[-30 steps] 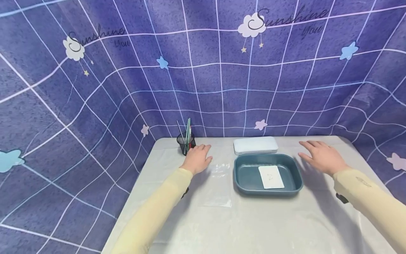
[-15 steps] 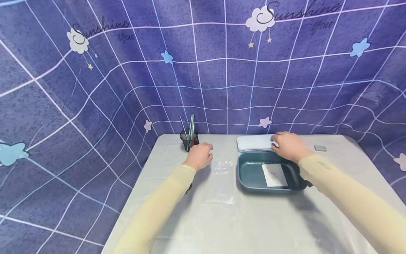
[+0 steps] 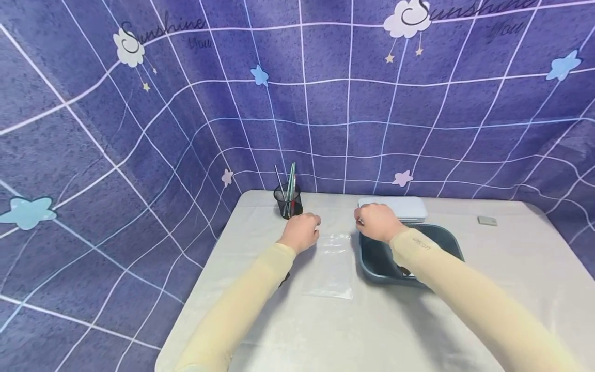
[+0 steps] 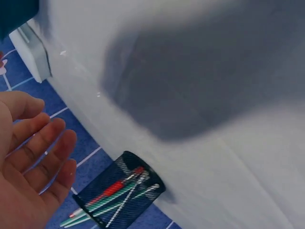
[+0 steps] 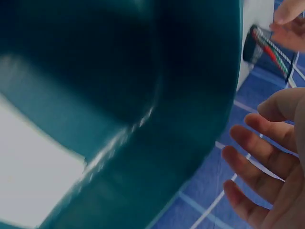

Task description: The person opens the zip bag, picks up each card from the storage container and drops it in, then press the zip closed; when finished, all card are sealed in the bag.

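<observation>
I see a big blue cloth [image 3: 139, 155] with white lines and stars hanging behind and beside the table [image 3: 418, 330]. The table has a pale cover on it.

The biggest thing on the table is a dark teal tray [image 3: 374, 261]. It sits near the back edge, a bit to the right of the middle. My right arm crosses over it in the head view. In the right wrist view I can see a white sheet [image 5: 33, 186] lying flat inside the tray.

Just behind the tray, touching or almost touching it, lies a flat white box [image 3: 400, 207] near the back edge.

A clear plastic bag [image 3: 332, 266] lies flat on the table just left of the tray. It sits between my two hands.

A small black mesh cup [image 3: 288, 201] stands near the back edge, left of the middle. It holds a few pens, red, green and silver.

A tiny grey block [image 3: 486, 221] lies far off by the back right corner.

My left hand [image 3: 301, 232] is just in front of the cup and left of the bag. Its fingers are loose and only softly bent, and it holds nothing.

My right hand [image 3: 377, 222] is over the tray's back left corner, close to the white box. Its fingers are loose too, with nothing in them
</observation>
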Tool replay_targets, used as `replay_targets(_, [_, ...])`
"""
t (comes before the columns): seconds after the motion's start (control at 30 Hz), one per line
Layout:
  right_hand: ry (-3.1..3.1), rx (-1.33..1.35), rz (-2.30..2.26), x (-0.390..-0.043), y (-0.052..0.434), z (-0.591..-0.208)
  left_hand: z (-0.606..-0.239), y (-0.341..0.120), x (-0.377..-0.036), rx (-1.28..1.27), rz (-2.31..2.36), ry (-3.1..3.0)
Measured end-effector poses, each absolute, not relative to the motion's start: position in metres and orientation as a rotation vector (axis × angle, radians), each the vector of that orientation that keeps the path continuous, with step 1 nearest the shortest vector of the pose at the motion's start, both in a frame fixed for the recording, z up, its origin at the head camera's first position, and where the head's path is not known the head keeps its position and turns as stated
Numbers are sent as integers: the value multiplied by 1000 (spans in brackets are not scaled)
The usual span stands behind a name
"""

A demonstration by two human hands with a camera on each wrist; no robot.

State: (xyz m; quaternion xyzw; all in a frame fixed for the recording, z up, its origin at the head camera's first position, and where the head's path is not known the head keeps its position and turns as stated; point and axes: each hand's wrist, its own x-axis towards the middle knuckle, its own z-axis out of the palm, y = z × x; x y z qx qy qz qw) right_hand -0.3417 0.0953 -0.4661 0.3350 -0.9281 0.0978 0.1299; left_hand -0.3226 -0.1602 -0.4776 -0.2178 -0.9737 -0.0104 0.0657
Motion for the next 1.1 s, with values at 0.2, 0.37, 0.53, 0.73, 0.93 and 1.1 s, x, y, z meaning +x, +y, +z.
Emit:
replay_targets(0.2, [-2875, 990, 216, -339, 69, -474, -495, -158, -326, -661, 38, -2962])
replay_targets(0.37, [-3081, 976, 97, -337, 54, -479, -507, -154, -325, -648, 80, -3036])
replay_targets(0.53, [-3170, 985, 47, -338, 46, -484, -512, -149, -320, -650, 154, -3077])
replay_targets(0.73, [-3183, 967, 47, -339, 41, -489, -514, -148, -319, -663, 237, -3065])
replay_targets(0.93, [-3106, 992, 65, -343, 37, -492, -517, -151, -320, -652, 234, -3059])
replay_targets(1.1, [-3018, 1044, 121, -344, 37, -496, -521, -154, -321, -637, 173, -3039])
